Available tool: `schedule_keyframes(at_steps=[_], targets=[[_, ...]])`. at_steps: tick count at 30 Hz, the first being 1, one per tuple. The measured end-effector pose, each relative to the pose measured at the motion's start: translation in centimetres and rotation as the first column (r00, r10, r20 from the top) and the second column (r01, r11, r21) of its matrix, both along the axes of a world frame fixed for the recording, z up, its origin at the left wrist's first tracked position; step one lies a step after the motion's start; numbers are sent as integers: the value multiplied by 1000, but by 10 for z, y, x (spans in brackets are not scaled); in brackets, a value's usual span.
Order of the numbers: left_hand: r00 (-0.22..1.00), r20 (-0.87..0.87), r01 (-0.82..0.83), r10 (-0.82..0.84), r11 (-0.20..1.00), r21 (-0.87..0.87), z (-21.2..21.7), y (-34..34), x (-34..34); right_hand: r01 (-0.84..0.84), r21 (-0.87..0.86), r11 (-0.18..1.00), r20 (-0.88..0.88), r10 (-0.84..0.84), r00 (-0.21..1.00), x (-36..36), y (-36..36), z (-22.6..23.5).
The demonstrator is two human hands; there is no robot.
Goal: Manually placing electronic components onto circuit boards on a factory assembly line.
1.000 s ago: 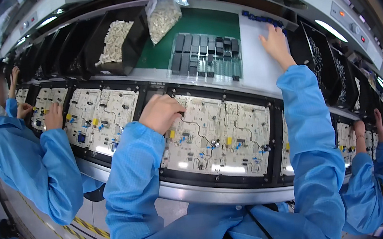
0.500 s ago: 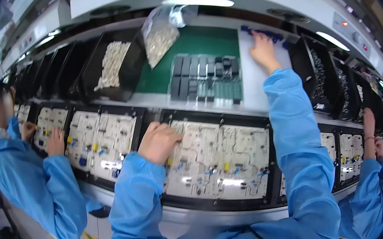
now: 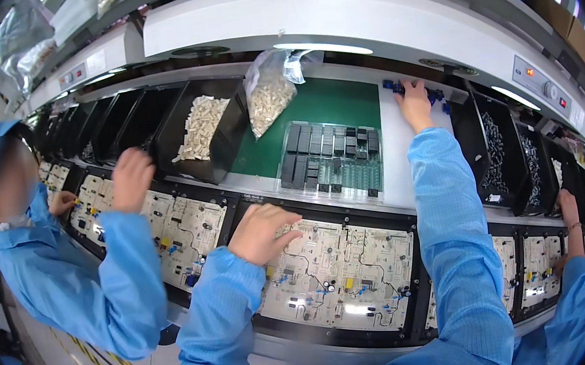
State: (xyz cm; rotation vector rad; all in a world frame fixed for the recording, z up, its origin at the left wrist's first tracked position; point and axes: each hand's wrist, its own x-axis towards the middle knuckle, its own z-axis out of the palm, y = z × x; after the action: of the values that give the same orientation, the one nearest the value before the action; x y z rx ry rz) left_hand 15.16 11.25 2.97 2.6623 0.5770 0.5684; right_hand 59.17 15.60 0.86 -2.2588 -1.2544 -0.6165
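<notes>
My left hand (image 3: 264, 233) hovers over the upper left corner of a pale circuit board (image 3: 303, 271) in a black frame, its thumb and fingers apart with nothing visible between them. Small blue, yellow and black components stand on this board and on a matching board (image 3: 379, 273) beside it. At the far end of a white surface (image 3: 406, 162), my right hand (image 3: 414, 106) reaches among small dark blue components (image 3: 436, 96). Its fingers are spread and touch the parts; some fingertips are partly hidden.
A clear tray (image 3: 330, 160) of black and grey parts lies on a green mat (image 3: 351, 96), near a plastic bag (image 3: 272, 95) of cream pieces. Black bins (image 3: 229, 135) stand left and right. A co-worker's raised hand (image 3: 133, 177) is at the left; another co-worker's hand (image 3: 568, 207) is at the right.
The view has shifted, so the bench appears lower. My left hand's thumb and fingers have come apart over the board's corner. My right hand stays at the blue components. The left co-worker's hand has risen.
</notes>
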Motion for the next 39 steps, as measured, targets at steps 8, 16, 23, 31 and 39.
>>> schedule_keyframes(at_steps=[8, 16, 23, 31, 39], targets=[[996, -57, -44, 69, 929, 367, -4, 34, 78, 142, 278, 950, -36, -138, 990, 2, -2, -4], [956, -259, -22, 136, 916, 401, -8, 54, 93, -175, 611, 772, -721, 452, -525, -137, -142, 37], [917, -377, 17, 130, 932, 362, 8, 57, 110, -566, 530, 632, -845, 452, -287, -223, -260, 78], [922, -366, 66, 125, 882, 467, -4, 55, 107, -784, 134, 606, -742, 586, 327, -246, -294, 101], [933, -339, 91, 122, 831, 549, -9, 54, 109, -758, 136, 638, -581, 671, 460, -255, -301, 95]])
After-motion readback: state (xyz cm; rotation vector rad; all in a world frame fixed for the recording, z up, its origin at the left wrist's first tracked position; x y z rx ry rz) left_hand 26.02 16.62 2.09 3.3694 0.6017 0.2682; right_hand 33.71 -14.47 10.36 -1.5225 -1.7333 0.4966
